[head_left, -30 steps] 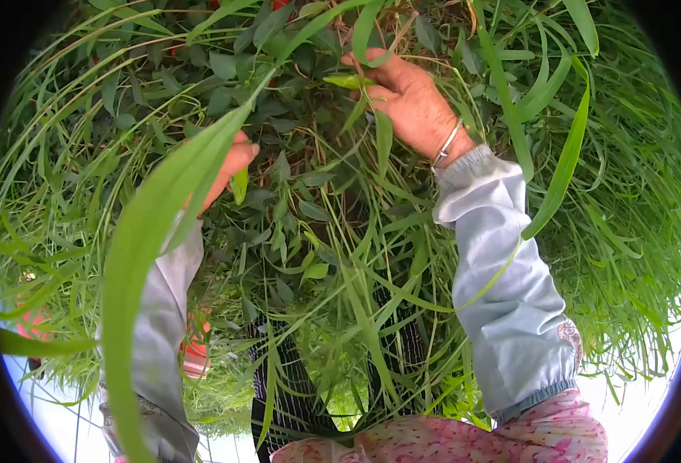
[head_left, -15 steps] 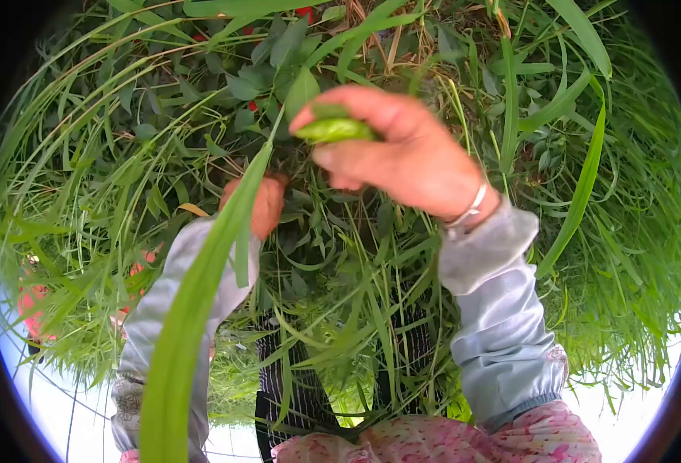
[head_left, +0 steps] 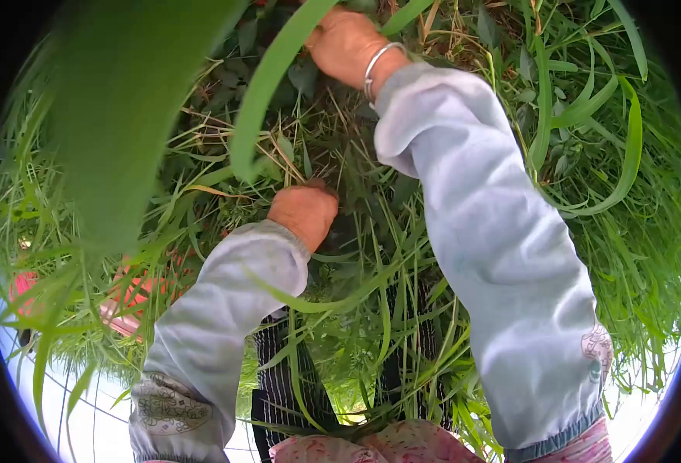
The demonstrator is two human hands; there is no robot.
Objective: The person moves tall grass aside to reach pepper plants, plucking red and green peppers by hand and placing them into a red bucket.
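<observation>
My left hand point(head_left: 306, 214) is closed in a fist low among the grass and stems, knuckles up, and what lies under its fingers is hidden. Farther forward, my right hand point(head_left: 350, 48) reaches into dark-leaved plants point(head_left: 303, 76) near the top of the head view. Its fingertips are covered by a broad grass blade point(head_left: 267, 92) and the foliage, so I cannot see whether it holds anything. A bangle point(head_left: 373, 68) circles the right wrist.
A big blurred leaf point(head_left: 116, 116) hangs close to the camera on the left. Tall grass point(head_left: 634, 224) stands thick on the right. Dry straw point(head_left: 464, 35) lies beyond the right hand. Red objects point(head_left: 136, 297) show through the grass at lower left.
My right hand, which held a green pepper, has moved forward into the plants; the pepper is no longer visible. My left hand now appears farther right and slightly lower. The large leaf covers more of the view.
</observation>
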